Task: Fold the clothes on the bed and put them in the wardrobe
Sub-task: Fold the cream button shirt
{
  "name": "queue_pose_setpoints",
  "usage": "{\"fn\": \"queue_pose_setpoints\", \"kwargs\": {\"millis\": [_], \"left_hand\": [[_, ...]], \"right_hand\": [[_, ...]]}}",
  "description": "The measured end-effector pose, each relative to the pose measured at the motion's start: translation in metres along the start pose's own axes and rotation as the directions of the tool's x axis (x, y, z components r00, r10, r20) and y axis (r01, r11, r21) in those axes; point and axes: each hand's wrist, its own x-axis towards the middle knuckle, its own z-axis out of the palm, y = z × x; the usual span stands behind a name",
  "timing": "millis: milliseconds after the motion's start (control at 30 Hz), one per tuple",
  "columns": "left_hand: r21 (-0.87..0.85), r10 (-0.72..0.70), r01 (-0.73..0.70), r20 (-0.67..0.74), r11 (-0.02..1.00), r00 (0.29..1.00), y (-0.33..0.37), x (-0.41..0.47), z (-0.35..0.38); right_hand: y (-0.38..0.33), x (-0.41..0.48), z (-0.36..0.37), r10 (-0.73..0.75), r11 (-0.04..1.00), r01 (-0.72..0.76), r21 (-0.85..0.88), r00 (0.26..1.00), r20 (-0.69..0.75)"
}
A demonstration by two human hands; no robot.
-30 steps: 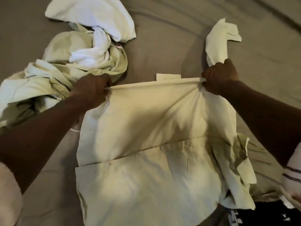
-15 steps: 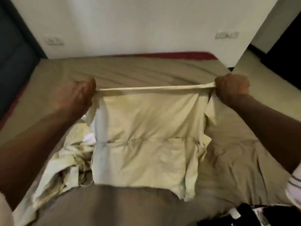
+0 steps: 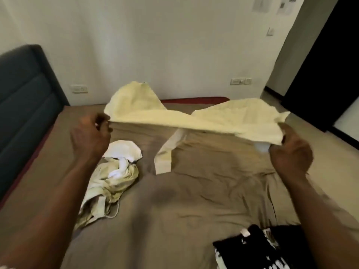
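A pale yellow shirt (image 3: 213, 119) is stretched out in the air above the bed (image 3: 194, 200), billowing away from me. My left hand (image 3: 90, 136) pinches its left edge and my right hand (image 3: 291, 152) grips its right edge. One sleeve (image 3: 165, 156) hangs down under the shirt toward the brown sheet. A crumpled heap of pale green and white clothes (image 3: 112, 177) lies on the bed below my left forearm. A folded black garment with white print (image 3: 258, 247) sits at the bed's near right.
A dark padded headboard (image 3: 25, 98) stands at the left. A white wall (image 3: 155, 45) with sockets runs behind the bed. At the right is a dark doorway (image 3: 320, 74) and pale floor.
The shirt was gripped flat on the bed, then lifted and hanging in front of me; now it is flung up and outward, nearly level. My view has risen toward the wall.
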Motion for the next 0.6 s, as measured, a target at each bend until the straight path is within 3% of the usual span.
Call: {"fn": "queue_pose_setpoints", "kwargs": {"millis": [133,233,333,433,500,600], "left_hand": [[0.036,-0.137,0.136,0.052,0.99,0.989,-0.075,-0.103,0.008],[0.235,-0.254,0.202,0.219,0.951,0.942,-0.137,-0.179,0.01],[0.427,-0.317,0.126,0.411,0.895,0.855,-0.184,-0.243,0.003],[0.563,-0.397,0.039,0.531,0.825,0.748,-0.216,-0.301,-0.009],[0.613,-0.48,0.058,0.552,0.788,0.682,-0.237,-0.33,-0.013],[0.66,-0.569,0.096,0.553,0.745,0.609,-0.264,-0.365,-0.015]], "right_hand": [[0.043,-0.124,0.028,0.112,0.986,-0.132,0.098,0.975,0.192],[0.097,-0.212,0.06,0.073,0.997,-0.052,-0.063,0.913,0.4],[0.134,-0.293,0.076,0.099,0.943,0.162,-0.291,0.699,0.708],[0.141,-0.346,0.068,0.115,0.814,0.464,-0.35,0.461,0.88],[0.14,-0.37,0.066,0.165,0.728,0.583,-0.361,0.363,0.917],[0.141,-0.393,0.064,0.191,0.661,0.67,-0.339,0.287,0.939]]}}
